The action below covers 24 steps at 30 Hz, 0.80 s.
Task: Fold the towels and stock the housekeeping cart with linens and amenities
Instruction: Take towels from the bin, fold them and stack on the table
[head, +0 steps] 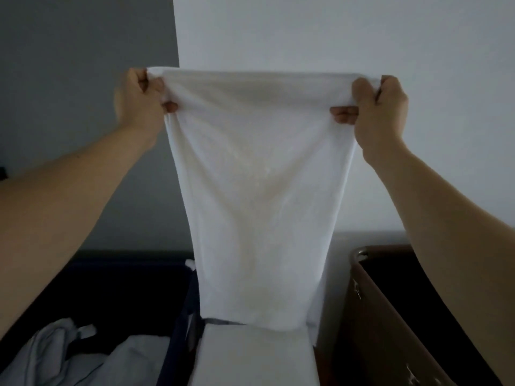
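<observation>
A white towel (259, 190) hangs stretched out in front of me, raised against the wall. My left hand (139, 98) grips its top left corner, fingers curled round the cloth. My right hand (381, 107) grips the top right corner the same way. The top edge runs taut between the two hands. The towel's lower edge hangs just above a folded white stack (250, 355) at the bottom middle.
A dark blue bag or bin (133, 291) at the lower left holds crumpled pale linen (67, 355). A brown bin (370, 316) with a dark inside stands at the lower right. A white wall (334, 37) is straight ahead, a grey wall (69, 79) to its left.
</observation>
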### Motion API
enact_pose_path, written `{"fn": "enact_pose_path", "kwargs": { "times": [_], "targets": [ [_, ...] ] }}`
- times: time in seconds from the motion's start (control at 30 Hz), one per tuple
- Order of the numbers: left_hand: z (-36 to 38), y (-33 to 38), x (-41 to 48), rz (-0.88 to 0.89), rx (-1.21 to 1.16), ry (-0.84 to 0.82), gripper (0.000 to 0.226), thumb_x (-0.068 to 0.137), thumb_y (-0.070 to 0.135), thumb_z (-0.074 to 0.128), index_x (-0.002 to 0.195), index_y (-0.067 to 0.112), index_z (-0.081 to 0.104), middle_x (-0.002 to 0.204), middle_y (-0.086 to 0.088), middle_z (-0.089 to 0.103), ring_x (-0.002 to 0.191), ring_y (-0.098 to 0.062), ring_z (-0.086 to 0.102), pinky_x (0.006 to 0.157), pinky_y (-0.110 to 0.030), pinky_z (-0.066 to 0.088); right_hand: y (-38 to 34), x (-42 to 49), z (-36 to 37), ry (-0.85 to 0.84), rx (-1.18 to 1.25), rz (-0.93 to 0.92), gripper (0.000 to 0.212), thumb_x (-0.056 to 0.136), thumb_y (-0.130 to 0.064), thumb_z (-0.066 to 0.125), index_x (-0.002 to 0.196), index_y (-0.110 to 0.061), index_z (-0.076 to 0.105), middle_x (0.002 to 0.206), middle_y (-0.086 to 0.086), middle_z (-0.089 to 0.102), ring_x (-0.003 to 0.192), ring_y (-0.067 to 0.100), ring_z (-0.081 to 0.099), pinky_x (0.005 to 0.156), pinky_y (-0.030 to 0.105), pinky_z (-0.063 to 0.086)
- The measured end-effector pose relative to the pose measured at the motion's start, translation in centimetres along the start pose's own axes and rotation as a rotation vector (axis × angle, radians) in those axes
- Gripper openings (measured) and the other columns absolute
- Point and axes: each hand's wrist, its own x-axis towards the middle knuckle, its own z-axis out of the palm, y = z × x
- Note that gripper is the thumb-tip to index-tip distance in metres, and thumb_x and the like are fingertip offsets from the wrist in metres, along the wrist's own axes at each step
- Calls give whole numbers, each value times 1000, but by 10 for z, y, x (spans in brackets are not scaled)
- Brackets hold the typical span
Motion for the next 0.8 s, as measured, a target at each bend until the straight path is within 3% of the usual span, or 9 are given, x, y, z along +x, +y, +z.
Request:
{"fn": "enact_pose_path", "kwargs": {
  "times": [0.17,0.3,0.4,0.53,0.67,0.8],
  "targets": [
    [-43,3,-52,-57,-58,-71,17,102,12,49,90,24,49,93,6,55,78,-2,62,71,-30,60,-18,-51,-17,-5,-42,26,11,99,-22,53,89,-23,50,86,5,65,63,26,73,64,48,61],
    [-101,4,-117,-125,-42,-176,10,102,16,50,95,22,52,102,3,59,87,-8,66,69,-24,59,-23,-121,-38,-24,-82,88,6,98,-25,54,92,-24,52,88,6,69,65,27,74,64,46,61],
    [-146,7,-169,-197,-48,-217,3,102,14,50,102,12,53,100,3,60,89,-11,66,69,-26,60,-28,-181,-56,-43,-120,140,3,98,-29,53,95,-27,52,84,3,72,67,27,74,65,43,61],
    [-202,6,-248,-329,50,-320,18,102,15,51,114,2,54,108,-7,63,93,-18,67,75,-33,61,-27,-271,-86,-41,-206,270,4,98,-30,56,96,-27,54,87,7,73,65,24,74,58,34,61],
    [-255,-10,-325,-441,186,-475,19,101,20,53,116,10,58,108,-4,66,93,-20,69,80,-38,60,-21,-357,-125,-118,-336,424,7,100,-25,56,95,-20,56,88,12,71,63,23,73,51,29,59],
    [-287,-30,-371,-480,288,-598,10,99,28,56,107,28,60,102,5,68,89,-5,67,80,-29,56,-18,-409,-151,-233,-538,502,9,100,-25,55,97,-17,58,80,7,71,55,12,69,44,19,51]
  ]
}}
